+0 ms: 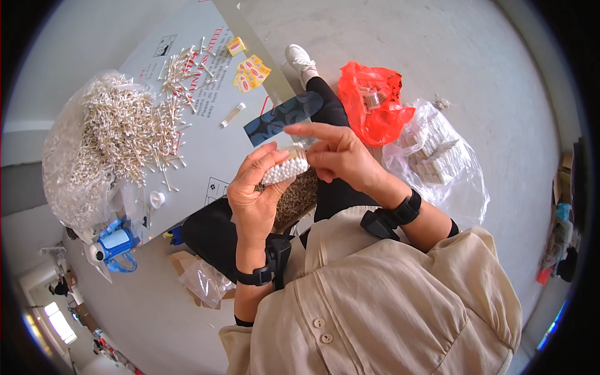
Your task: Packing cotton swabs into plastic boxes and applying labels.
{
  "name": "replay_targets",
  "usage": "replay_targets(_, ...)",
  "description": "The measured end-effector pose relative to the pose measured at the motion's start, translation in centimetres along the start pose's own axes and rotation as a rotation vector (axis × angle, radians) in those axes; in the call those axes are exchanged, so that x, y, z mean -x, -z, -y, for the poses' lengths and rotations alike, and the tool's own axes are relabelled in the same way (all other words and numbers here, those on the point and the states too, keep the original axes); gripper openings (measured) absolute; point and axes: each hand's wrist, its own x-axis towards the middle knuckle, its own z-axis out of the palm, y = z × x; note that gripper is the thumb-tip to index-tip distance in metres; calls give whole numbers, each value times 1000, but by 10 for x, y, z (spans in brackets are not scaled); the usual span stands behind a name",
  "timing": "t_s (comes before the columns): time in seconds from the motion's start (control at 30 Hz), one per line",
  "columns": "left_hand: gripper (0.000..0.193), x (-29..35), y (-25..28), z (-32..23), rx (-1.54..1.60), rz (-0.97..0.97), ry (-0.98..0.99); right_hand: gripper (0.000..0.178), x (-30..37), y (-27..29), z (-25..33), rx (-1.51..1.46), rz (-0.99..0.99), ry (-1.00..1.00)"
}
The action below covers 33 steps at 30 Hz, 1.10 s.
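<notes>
A clear pack of cotton swabs (285, 170) is held above my lap, its white tips facing me. My left hand (251, 190) wraps round it from the left, thumb below and fingers over the top. At its right end, the thumb and curled fingers of my right hand (351, 157) close on the pack, while the index finger stretches out to the left over it. Below the pack, more cotton swabs (297, 201) lie between my legs; what holds them is mostly hidden.
On the table, loose swabs (125, 119) spill from a clear bag, with yellow stickers (252, 73) and a small yellow box (235, 45) beyond. A blue bottle (115, 242) stands at the near left. A red bag (369, 125) and a clear bag of white packs (437, 150) lie right.
</notes>
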Motion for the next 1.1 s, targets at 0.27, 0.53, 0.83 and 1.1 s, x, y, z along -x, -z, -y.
replay_targets(0.27,34,-4,-9,-8,-3,6,-56,33,-2,-7,-16,679,-146,476)
replay_targets(0.53,34,-6,-8,-7,-22,-8,-236,29,-2,-9,-16,659,-87,557)
replay_targets(0.83,33,-7,-8,-8,24,2,-280,27,-2,-7,-17,698,-61,602)
replay_targets(1.1,31,-6,-9,-11,85,8,-196,26,-3,-9,-18,670,-67,598)
